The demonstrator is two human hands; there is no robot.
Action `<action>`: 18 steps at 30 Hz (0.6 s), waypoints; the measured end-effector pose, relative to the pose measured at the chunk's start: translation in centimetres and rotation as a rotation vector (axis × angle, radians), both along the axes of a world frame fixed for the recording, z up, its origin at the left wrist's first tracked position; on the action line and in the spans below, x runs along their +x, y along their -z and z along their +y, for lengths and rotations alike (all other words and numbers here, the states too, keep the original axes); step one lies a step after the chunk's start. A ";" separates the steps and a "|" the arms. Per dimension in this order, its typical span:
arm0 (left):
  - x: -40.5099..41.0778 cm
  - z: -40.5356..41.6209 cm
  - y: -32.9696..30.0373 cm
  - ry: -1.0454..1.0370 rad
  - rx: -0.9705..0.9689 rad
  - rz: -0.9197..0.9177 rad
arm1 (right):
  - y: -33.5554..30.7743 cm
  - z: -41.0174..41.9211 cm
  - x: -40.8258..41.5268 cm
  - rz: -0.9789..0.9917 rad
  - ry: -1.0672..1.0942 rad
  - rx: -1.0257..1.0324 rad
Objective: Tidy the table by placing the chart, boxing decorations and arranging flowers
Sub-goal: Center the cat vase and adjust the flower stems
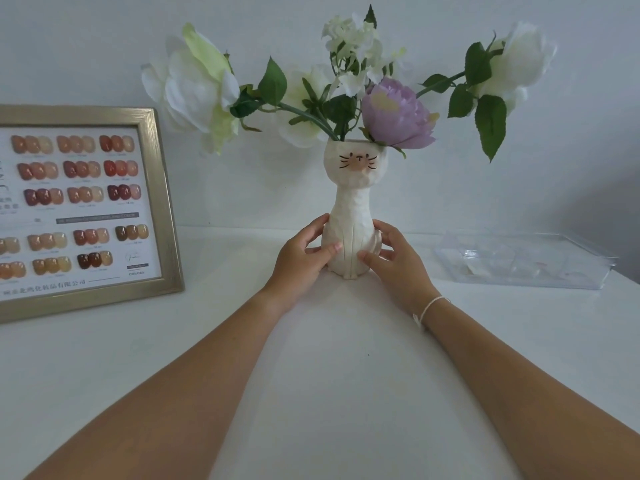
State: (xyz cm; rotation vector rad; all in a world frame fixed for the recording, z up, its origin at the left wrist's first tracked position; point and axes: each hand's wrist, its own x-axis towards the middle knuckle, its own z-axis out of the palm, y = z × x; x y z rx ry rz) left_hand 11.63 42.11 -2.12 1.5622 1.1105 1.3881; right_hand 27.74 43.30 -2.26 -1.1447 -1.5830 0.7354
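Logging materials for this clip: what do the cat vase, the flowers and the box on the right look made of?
Cat-shaped vase: looks like matte off-white ceramic, with a dimpled surface and a painted face. Flowers: likely fabric, judging by the stiff, faintly frayed petals and uniform leaves. Storage box: clear glossy plastic, see-through with bright edges.

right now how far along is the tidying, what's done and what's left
Looks nearly done. The framed chart stands propped against the wall at the left. The clear box sits closed at the right with small pieces inside. The flowers are in the cat vase, which the left hand and right hand hold at its base on the table. Left: settle the vase and let go.
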 end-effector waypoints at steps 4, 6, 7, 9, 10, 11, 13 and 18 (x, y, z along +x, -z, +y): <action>0.0 0.1 0.0 0.007 0.004 -0.008 | 0.0 0.1 0.0 -0.002 0.001 -0.002; 0.0 0.2 0.1 0.006 0.005 -0.004 | 0.1 0.1 0.0 -0.006 0.003 0.001; 0.0 0.2 0.1 0.005 0.007 -0.001 | 0.1 0.1 0.0 -0.004 0.005 0.001; 0.0 0.3 0.2 -0.002 0.011 0.000 | 0.1 0.2 0.0 0.003 0.007 -0.003; 0.1 0.3 0.2 -0.011 0.009 -0.002 | 0.1 0.2 0.0 0.007 0.003 -0.007; 0.1 0.2 0.1 -0.026 0.004 -0.002 | 0.1 0.2 0.0 0.013 -0.003 -0.015; 0.1 -0.1 0.0 -0.069 -0.008 0.010 | 0.0 0.0 0.0 0.035 -0.008 -0.029; 0.0 -1.6 -0.8 -0.156 -0.032 -0.011 | -0.6 -1.2 0.6 0.058 0.075 -0.037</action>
